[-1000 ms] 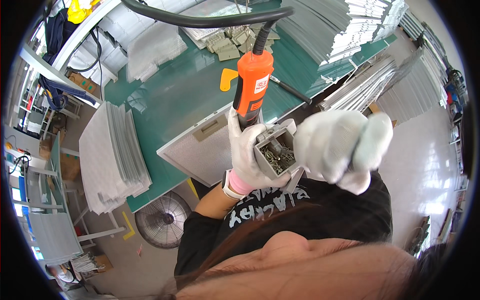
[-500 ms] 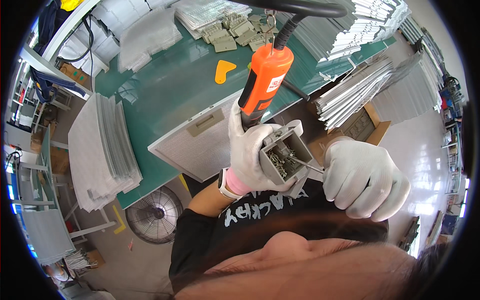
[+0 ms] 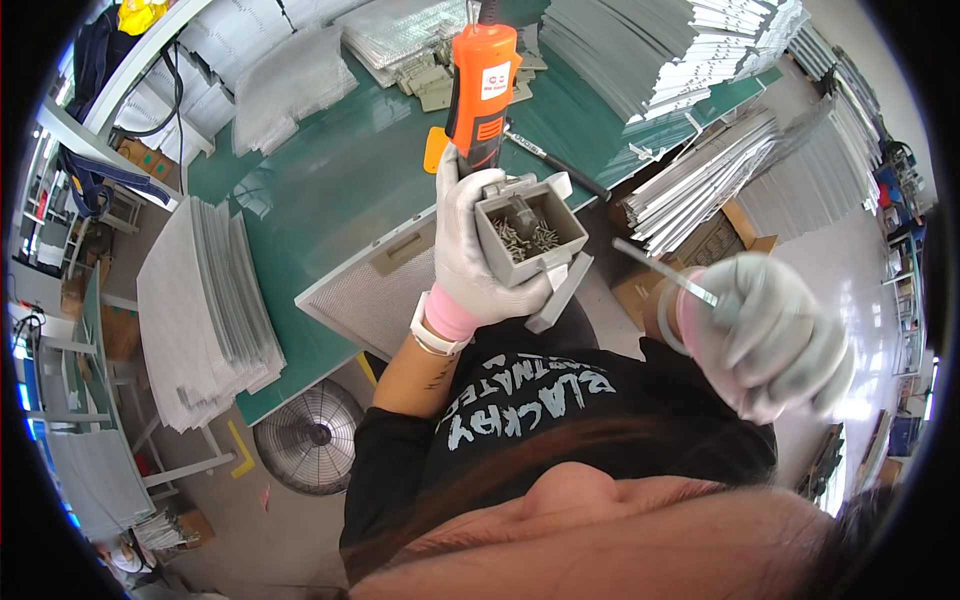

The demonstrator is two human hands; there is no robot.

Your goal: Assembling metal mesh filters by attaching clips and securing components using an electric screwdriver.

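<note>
My left hand (image 3: 462, 255), in a white glove, is closed around a grey open-topped box of screws (image 3: 548, 258) and the lower end of an orange electric screwdriver (image 3: 482, 95). The driver stands up beyond the box, hung from above. Many small screws (image 3: 525, 238) lie inside the box. To the right, my gloved right hand (image 3: 775, 335) is closed on a thin metal rod (image 3: 660, 266), its tip apart from the box. That hand is blurred. Behind the left hand, a framed mesh filter panel (image 3: 385, 285) overhangs the near table edge.
The green table (image 3: 310, 210) carries mesh sheets (image 3: 295, 90), grey plastic parts (image 3: 430, 80), a yellow angled piece (image 3: 434, 150) and a black-handled tool (image 3: 560, 165). A mesh stack (image 3: 205, 310) stands left, metal strips (image 3: 700, 185) right. A floor fan (image 3: 310, 435) is below.
The rod has come out of the screw box as my right hand moved right and slightly down. My left hand has shifted the driver and box left and up.
</note>
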